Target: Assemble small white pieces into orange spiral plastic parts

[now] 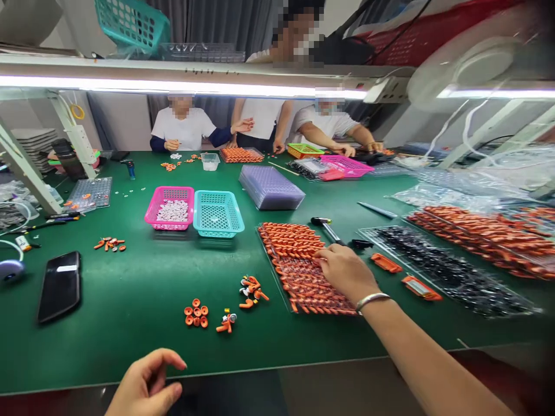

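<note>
My right hand [344,270], with a silver bangle at the wrist, reaches over a clear tray [284,297] with rows of small orange plastic parts [299,277]. Its fingers are pinched together at the parts in the middle of the tray; what lies between the fingertips is hidden. My left hand [145,381] hovers at the table's front edge, fingers curled, thumb and forefinger apart, holding nothing. Between the hands lie round orange cups [196,314] and two small heaps of orange pieces with metallic bits, the nearer heap [226,322] and the farther heap [252,290].
A pink basket [148,218] of white pieces stands beside a turquoise basket [219,232]. Behind is a stack of clear trays [273,188]. A black phone [59,287] lies left; a hammer [327,228] and a tray of black parts [446,271] lie right. Several people work opposite.
</note>
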